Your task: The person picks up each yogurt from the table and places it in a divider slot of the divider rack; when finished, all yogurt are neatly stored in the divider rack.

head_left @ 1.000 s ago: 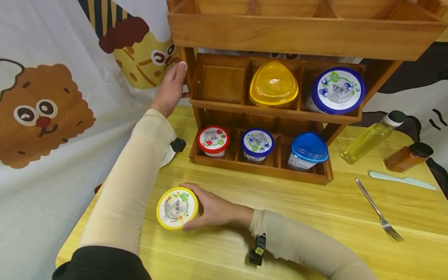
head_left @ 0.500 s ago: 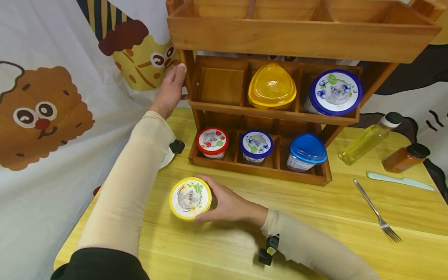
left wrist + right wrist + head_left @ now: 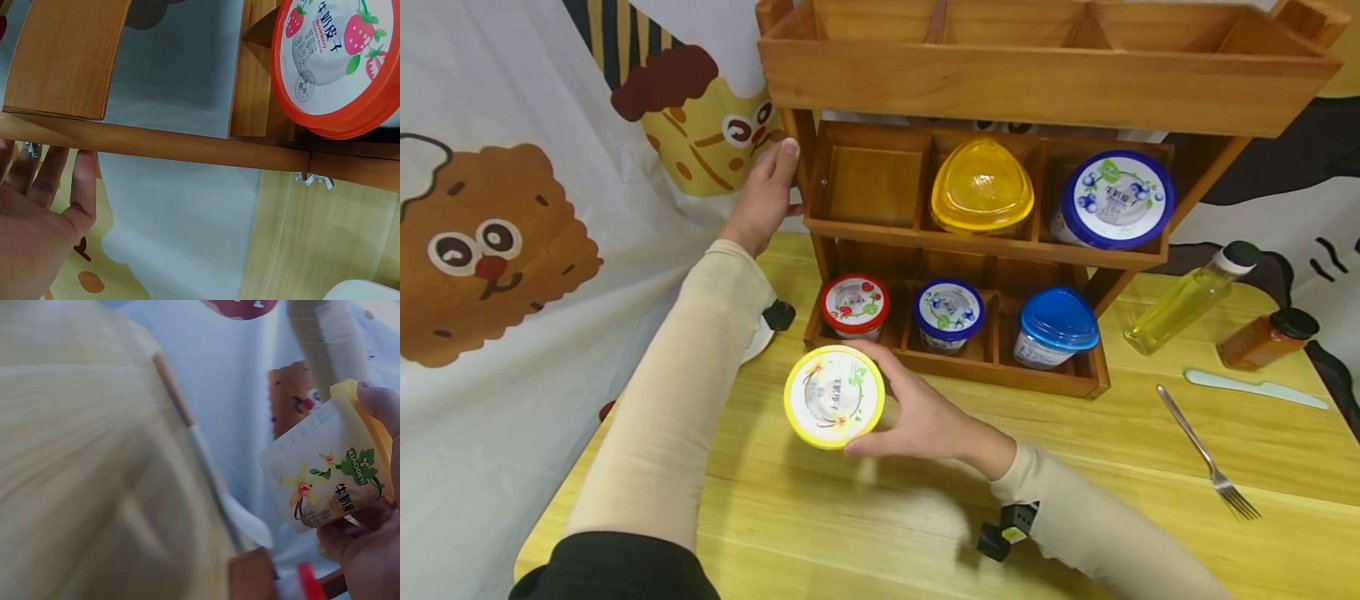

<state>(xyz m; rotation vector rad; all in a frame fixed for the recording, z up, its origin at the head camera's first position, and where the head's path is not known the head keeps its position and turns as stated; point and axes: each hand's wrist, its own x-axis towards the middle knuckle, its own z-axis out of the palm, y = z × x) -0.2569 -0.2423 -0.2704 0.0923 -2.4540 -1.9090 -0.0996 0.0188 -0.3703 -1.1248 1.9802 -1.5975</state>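
My right hand (image 3: 928, 421) grips a round dessert cup with a yellow-rimmed lid (image 3: 833, 397), thumb and fingers around its side. In the right wrist view the cup (image 3: 328, 472) shows vanilla flowers on its white wall. It is held over the table, just in front of the bottom tier's left end. My left hand (image 3: 763, 192) is at the left side of the wooden rack (image 3: 1022, 87). Its straight fingers (image 3: 83, 187) touch the side post in the left wrist view. A red-lidded strawberry cup (image 3: 855, 304) and a blue-lidded blueberry cup (image 3: 949, 307) stand in the bottom tier.
A blue triangular-lidded tub (image 3: 1058, 325) fills the bottom right compartment. Above are a yellow triangular tub (image 3: 982, 187) and a large blueberry tub (image 3: 1117, 200). To the right lie an oil bottle (image 3: 1191, 300), sauce jar (image 3: 1266, 339), knife (image 3: 1255, 389) and fork (image 3: 1210, 454).
My right hand has carried the yellow-lidded cup up and to the right, toward the rack's bottom tier. The left hand stays on the rack's side.
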